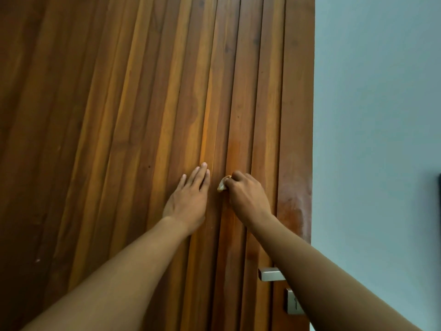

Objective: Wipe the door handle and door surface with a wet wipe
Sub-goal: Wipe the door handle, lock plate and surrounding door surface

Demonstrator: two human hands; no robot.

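A tall brown wooden door (143, 103) with vertical slats fills most of the view. My right hand (248, 197) is closed around a crumpled white wet wipe (223, 183) and presses it against a slat near the door's right side. My left hand (188, 199) lies flat on the door just left of the wipe, fingers stretched upward and holding nothing. The silver metal door handle (270, 274) sticks out low on the right, partly hidden behind my right forearm, with a metal lock plate (292, 302) below it.
A pale blue-grey wall (377, 115) runs along the right of the door frame. A dark object (439, 194) shows at the far right edge of the wall.
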